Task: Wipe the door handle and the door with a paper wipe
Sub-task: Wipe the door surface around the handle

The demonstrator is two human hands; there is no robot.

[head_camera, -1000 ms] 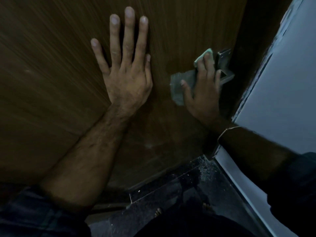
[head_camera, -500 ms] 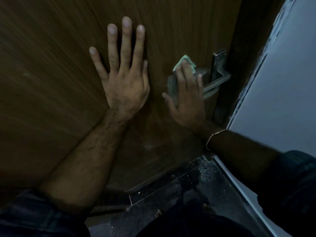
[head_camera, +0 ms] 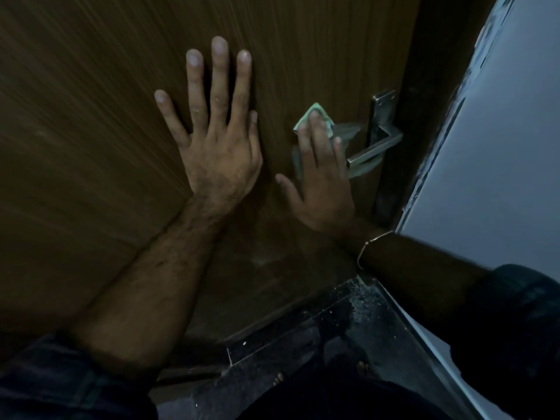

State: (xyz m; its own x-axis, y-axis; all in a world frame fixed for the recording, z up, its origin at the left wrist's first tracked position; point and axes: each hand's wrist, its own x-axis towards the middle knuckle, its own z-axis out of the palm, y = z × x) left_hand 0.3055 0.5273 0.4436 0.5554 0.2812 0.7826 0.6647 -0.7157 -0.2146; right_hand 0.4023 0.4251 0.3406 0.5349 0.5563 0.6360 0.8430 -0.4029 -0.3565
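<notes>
Right hand lay flat, fingers straight and close together, thumb splayed out, grip pressing the paper wipe against the door; no pinch. Wipe was pale green, crumpled, poking out past the fingertips and at both sides of the hand, just left of the door handle. Left hand was flat on the door too, fingers spread wide, grip holding nothing, close beside the right hand. No brand, label or writing could be read anywhere; scene was dim. Versus a second earlier, the right hand and wipe had slid left off the handle onto bare door panel, so the metal lever and its backplate showed fully; left hand stayed planted. Thin bracelet on the right wrist. Dark speckled floor below, pale wall at right.
</notes>
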